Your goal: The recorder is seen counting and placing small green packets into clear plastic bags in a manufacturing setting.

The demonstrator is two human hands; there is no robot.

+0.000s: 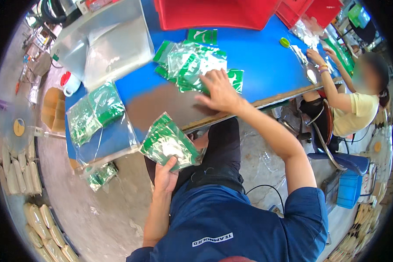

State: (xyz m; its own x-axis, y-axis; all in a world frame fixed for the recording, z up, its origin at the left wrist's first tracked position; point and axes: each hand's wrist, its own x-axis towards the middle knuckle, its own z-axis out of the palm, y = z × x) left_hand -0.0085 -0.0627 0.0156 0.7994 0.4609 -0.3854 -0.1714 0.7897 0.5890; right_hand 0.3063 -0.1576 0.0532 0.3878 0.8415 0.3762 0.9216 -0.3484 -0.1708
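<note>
A fanned stack of green-and-clear plastic packets is gripped in my left hand, thumb on top, just off the table's front edge. My right hand lies over the near right side of a loose pile of similar packets, palm down with fingers apart. The fingertips seem to touch the pile; whether they pinch a packet is hard to see. On the table's left part, a large clear plastic bag holds more green packets, its near end hanging past the edge.
The blue table has a red bin at its far side and a translucent container at far left. Beside these stands a white mug with a red lid. A seated co-worker handles small items at right. More packets lie below the left edge.
</note>
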